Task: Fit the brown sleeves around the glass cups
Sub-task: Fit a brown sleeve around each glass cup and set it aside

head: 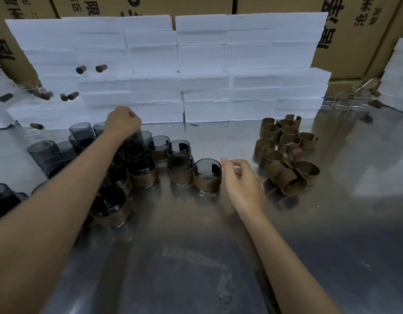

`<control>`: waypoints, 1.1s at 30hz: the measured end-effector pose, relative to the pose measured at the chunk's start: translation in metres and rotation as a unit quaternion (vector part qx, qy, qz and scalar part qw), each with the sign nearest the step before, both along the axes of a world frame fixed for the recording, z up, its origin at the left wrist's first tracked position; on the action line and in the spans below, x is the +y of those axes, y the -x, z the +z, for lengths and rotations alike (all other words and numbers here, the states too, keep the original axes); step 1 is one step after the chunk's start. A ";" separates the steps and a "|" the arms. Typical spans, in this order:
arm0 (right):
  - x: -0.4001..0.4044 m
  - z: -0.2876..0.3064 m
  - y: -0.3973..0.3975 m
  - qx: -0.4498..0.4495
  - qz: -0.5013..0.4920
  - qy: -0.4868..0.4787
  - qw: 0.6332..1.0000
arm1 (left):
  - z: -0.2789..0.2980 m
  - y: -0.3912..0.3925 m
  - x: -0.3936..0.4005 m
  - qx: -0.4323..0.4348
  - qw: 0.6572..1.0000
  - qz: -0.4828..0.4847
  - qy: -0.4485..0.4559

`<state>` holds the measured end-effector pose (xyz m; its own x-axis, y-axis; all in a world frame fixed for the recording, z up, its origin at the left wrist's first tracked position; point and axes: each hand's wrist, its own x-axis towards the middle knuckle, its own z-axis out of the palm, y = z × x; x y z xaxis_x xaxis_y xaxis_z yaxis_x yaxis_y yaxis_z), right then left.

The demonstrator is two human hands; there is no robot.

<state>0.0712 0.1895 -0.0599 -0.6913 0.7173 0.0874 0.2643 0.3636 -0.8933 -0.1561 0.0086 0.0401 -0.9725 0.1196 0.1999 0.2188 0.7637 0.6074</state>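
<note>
I see the steel table (196,257) filling my view, with white foam blocks (164,71) walled across twelve o'clock. Smoked glass cups (82,134) crowd nine to ten o'clock, several already banded. Loose brown sleeves (284,155) are heaped at two o'clock. My left hand (123,123) reaches over the cups, fingers curled; whether it grips one I cannot tell. My right hand (241,180) hangs slack, fingers apart, just beside a sleeved cup (207,175).

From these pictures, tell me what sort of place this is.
Probably a packing workshop or warehouse: stacked white foam blocks, printed cardboard cartons behind them, and batches of glass cups and loose brown sleeves on a metal table.
</note>
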 end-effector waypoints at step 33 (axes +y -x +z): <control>0.004 0.027 -0.010 0.197 -0.023 0.129 0.972 | 0.041 -0.061 0.062 -0.146 0.927 -0.346 -0.018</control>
